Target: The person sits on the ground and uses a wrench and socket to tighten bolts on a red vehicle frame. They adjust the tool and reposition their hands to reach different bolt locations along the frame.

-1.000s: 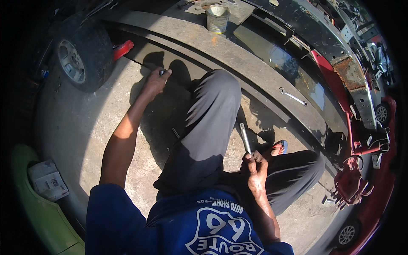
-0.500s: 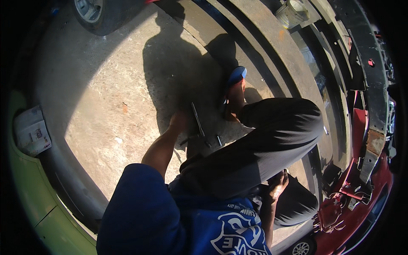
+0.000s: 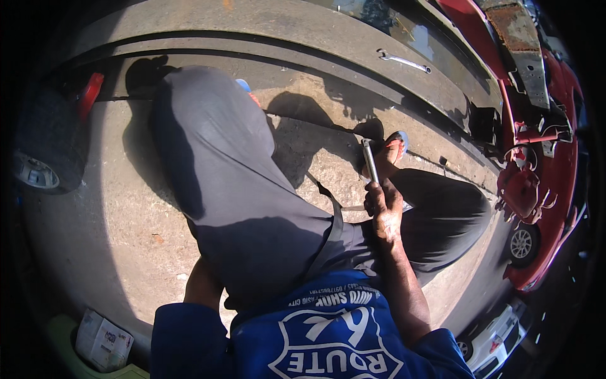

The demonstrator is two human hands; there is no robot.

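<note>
"What's in the right hand [image 3: 385, 208]?"

"A slim steel handle [image 3: 370, 163], straight and shiny, with a small rounded head at its far end. Fingers and thumb are wrapped firmly around its near end."

"And where does it sit?"

"Right of the middle, over the right thigh's inner side, pointing away from the body. Its head comes just left of a foot in a blue-soled sandal [image 3: 396, 144] with a reddish strap."

"The left hand?"

"Hidden behind the other leg. Only the bare forearm [image 3: 203, 285] shows, so I can't tell whether that hand is spread or closed."

"What are the clothes like?"

"Matte dark-grey trousers [image 3: 252, 189], softly creased across the raised knee, and a blue shirt [image 3: 315, 316] with a white shield-shaped print."

"Anything on the long ledge [image 3: 284, 25] at the far side?"

"A bright metal wrench [image 3: 404, 60], forked at its left end, ringed at its right. The ledge itself is flat, grey and scuffed."

"And the ground?"

"Rough, pale concrete [image 3: 148, 246], speckled and stained, with hard-edged shadows. On the left stands a dull black tyre [image 3: 63, 145] around a silvery rim, a smooth red piece [image 3: 91, 95] beside it. Near left, there's a folded, printed paper [image 3: 103, 341]; far right, a glossy red car [image 3: 555, 234]."
</note>
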